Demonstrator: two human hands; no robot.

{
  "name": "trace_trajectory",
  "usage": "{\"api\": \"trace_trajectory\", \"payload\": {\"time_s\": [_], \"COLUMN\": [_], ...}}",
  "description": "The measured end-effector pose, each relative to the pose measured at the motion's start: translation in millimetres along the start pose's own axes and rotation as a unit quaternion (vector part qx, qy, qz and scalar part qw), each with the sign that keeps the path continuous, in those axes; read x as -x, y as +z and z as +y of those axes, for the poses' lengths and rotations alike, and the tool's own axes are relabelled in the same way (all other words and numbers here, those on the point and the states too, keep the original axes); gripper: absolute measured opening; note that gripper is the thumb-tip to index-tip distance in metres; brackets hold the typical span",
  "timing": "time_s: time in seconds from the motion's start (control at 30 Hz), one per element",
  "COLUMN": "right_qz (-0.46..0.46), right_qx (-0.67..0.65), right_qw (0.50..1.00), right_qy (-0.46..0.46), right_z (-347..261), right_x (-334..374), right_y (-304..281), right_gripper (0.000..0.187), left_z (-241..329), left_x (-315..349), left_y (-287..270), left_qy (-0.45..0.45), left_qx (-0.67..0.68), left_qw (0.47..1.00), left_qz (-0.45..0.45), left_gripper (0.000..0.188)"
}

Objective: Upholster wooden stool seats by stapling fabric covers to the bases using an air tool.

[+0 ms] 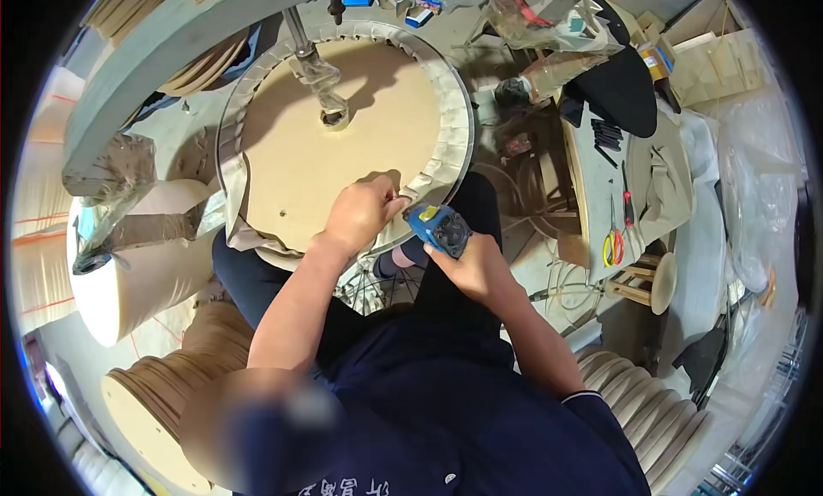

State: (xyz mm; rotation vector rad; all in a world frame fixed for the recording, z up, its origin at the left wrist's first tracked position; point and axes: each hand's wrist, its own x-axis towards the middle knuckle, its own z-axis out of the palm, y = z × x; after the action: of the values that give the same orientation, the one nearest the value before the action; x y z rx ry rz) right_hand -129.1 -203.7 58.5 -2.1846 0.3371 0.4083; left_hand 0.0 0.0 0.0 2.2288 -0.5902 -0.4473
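A round tan board [300, 170] lies in front of me, with cream fabric [456, 123] folded in pleats over its rim. On the near right part of the rim, my left hand [362, 211] is closed, thumb and fingers pinching the fabric edge. My right hand [476, 269] grips a blue staple gun [439, 225], its nose at the rim right beside my left fingertips. Toward the near left, the fabric hangs loose and unpleated. A plastic-wrapped metal post [321, 83] comes down onto the board's middle.
A curved grey machine arm [129, 72] arches over the left. At right, a bench [600, 213] holds scissors [613, 246], a screwdriver [627, 209] and black strips. A large cream roll [129, 264] stands left. Stacked round boards [163, 402] lie near left, padded discs [643, 410] near right.
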Motion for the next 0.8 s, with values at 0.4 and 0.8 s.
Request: {"api": "trace_trajectory", "payload": {"time_s": [0.4,0.8], "right_qz": [0.047,-0.033], "right_qx": [-0.13,0.01], "right_qw": [0.99,0.999], "right_qy": [0.038,0.006], "right_z": [21,-5], "right_x": [21,18], "right_y": [-19,-19], "right_gripper": [0.039,0.042], "left_z": [21,-5], "left_x": [23,9], "left_y": [-5,-12], "left_qy": [0.095,0.081], "left_qx": [-0.056,-0.078], "left_qw": [0.993,0.992], "left_qz": [-0.046,-0.049], "left_gripper": [0.046,0.022]}}
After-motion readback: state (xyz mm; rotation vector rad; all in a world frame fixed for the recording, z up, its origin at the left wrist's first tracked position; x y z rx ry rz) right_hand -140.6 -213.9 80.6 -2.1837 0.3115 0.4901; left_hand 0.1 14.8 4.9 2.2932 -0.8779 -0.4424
